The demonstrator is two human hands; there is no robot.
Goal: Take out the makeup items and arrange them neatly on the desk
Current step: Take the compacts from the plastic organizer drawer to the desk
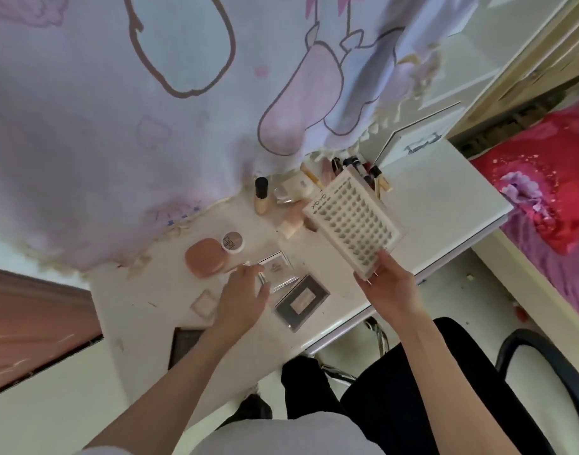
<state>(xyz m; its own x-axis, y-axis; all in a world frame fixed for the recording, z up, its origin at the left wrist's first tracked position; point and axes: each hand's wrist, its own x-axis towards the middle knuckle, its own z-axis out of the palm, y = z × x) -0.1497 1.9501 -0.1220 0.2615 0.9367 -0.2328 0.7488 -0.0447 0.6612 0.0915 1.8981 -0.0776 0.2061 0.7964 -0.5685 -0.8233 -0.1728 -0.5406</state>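
Observation:
My right hand (388, 287) grips the near end of a clear box of false lashes (352, 221) and holds it tilted above the white desk (435, 205). My left hand (244, 298) hovers over the desk with fingers spread, touching a clear flat case (276, 267); a thin silvery item lies under its fingertips. Around it lie a peach compact (205, 261), a round white jar (233, 242), a dark palette (302, 302), a small square compact (203, 304) and another dark palette (183, 348). Foundation bottles (261, 195) and lipsticks (363, 169) stand at the back.
A pastel cartoon-print curtain (150, 110) hangs along the desk's far edge. A bed with red and purple bedding (550, 192) sits to the right. A black chair (544, 372) and my dark-trousered legs are below the desk's near edge.

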